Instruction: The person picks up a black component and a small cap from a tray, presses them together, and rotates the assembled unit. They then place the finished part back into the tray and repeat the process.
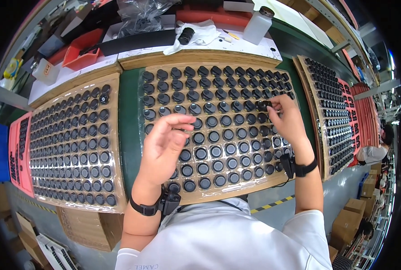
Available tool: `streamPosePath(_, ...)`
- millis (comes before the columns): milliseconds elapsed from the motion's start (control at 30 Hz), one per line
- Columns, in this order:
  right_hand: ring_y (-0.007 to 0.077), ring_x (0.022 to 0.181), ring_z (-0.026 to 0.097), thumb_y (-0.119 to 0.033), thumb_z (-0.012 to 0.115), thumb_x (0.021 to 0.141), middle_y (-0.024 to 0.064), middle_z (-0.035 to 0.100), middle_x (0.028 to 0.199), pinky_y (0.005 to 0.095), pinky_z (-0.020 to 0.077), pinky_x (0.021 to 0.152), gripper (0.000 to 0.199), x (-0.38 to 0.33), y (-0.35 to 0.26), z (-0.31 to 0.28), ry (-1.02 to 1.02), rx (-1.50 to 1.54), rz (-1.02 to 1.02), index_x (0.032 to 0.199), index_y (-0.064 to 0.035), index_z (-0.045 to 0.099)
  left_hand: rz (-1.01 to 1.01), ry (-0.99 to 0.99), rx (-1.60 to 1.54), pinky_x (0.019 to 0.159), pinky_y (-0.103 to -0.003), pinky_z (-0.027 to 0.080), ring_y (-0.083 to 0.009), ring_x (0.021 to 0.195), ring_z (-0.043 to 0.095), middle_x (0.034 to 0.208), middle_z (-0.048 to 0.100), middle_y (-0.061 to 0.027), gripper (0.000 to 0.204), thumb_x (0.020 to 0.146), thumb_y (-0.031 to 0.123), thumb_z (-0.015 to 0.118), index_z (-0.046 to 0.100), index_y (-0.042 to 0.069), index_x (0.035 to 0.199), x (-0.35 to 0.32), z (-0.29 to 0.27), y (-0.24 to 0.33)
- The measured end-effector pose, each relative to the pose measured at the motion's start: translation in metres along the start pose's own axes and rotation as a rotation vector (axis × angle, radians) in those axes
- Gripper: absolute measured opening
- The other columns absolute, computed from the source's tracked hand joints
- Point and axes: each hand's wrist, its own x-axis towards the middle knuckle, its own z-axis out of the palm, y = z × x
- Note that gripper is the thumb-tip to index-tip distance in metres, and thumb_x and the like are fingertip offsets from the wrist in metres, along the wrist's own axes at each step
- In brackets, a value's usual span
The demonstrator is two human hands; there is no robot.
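Note:
In front of me lies a clear plastic tray on cardboard, filled with rows of small round black parts. The far rows hold black parts with a raised, tilted top; the nearer rows hold flatter black caps. My right hand is over the right side of the tray, thumb and fingers pinching a small black knob-like part. My left hand hovers above the tray's left part, fingers curved and apart from the thumb, with nothing visible between them.
A second filled tray lies at left, a third at right beside a stack of red trays. Behind are a white shelf with a red bin, a white cloth, a black cylinder and a translucent bottle.

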Motion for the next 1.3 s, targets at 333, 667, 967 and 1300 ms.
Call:
streamPosePath(333,0.0078,0.084,0.053,0.002,0.055,0.083,0.0021,0.056,0.092,0.0227,0.0437,0.075,0.019,-0.013,-0.125,0.018,-0.366,1.058,0.081,0.102,0.0007,0.054,0.205,-0.053,0.264,0.083,-0.029,0.047,-0.0176,0.096,0.057,0.108,0.058,-0.0103,0.033,0.074,0.001,0.070,0.059,0.000,0.105,0.001,0.002,0.002)
streamPosePath(667,0.0138,0.079,0.053,-0.015,0.055,0.088,0.0080,0.057,0.089,0.0269,0.0431,0.071,0.024,-0.013,-0.134,0.044,-0.558,1.972,0.375,0.105,0.0020,0.053,0.197,-0.040,-0.287,0.087,-0.036,0.050,-0.0244,0.101,0.057,0.107,0.056,-0.0162,0.034,0.076,0.000,0.068,0.056,-0.006,0.108,-0.001,-0.004,0.005)
streamPosePath(967,0.0146,0.071,0.049,-0.018,0.055,0.088,0.0068,0.054,0.082,0.0272,0.0402,0.067,0.028,-0.013,-0.140,0.037,-0.123,1.797,0.190,0.107,0.0021,0.054,0.210,-0.034,-0.270,0.088,-0.035,0.050,-0.0237,0.102,0.057,0.109,0.055,-0.0161,0.034,0.077,0.002,0.068,0.056,-0.006,0.108,-0.002,-0.003,0.005)
streamPosePath(1300,0.0121,0.067,0.048,-0.013,0.059,0.084,0.0047,0.052,0.081,0.0248,0.0395,0.061,0.027,-0.004,-0.155,0.044,0.126,0.610,-0.482,0.107,-0.0002,0.050,0.294,0.000,-0.100,0.089,-0.034,0.049,-0.0230,0.103,0.056,0.110,0.054,-0.0159,0.034,0.077,-0.001,0.067,0.056,-0.006,0.109,-0.003,0.000,0.003)
